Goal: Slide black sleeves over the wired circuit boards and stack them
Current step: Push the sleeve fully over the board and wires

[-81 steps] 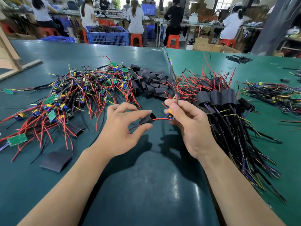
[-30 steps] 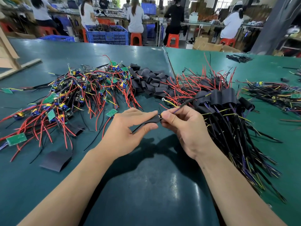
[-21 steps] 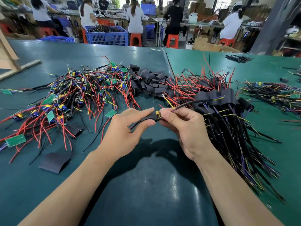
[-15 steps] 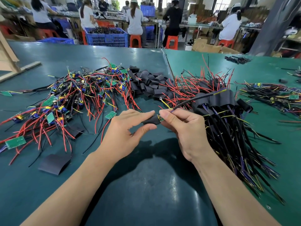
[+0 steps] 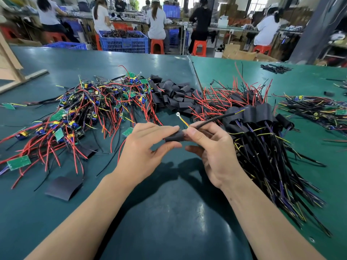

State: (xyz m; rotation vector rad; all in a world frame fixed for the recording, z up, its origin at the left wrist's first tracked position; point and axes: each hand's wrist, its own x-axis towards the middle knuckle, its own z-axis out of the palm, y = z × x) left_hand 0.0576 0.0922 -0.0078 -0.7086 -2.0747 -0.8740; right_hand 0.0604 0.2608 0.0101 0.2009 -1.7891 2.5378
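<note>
A worker's left hand (image 5: pixel 148 147) is pinching a black sleeve (image 5: pixel 174 136) between thumb and forefinger, just above the green table (image 5: pixel 169 212); the right hand (image 5: pixel 210 145) is gripping the wires (image 5: pixel 210 120) where they are leaving the sleeve's right end, the circuit board apparently hidden inside it; a yellow lead with a ring terminal (image 5: pixel 177 114) is sticking up between the hands. The sleeve is looking thin, soft and light, likely to flatten under pressure, so a hold on its sides is probably serving best; the board inside is likely stiff and somewhat fragile at its solder joints, so pulling by the wires is calling for gentleness. Unsleeved boards (image 5: pixel 84 113) with red wires are lying in a tangle to the left; loose sleeves (image 5: pixel 172 94) are heaped beyond the hands; finished pieces (image 5: pixel 255 117) are piling up at right; one flat sleeve (image 5: pixel 63 187) is lying near the left forearm. Behind, seated workers (image 5: pixel 155 17) are facing benches among blue crates (image 5: pixel 124 41) and red stools (image 5: pixel 199 47).
</note>
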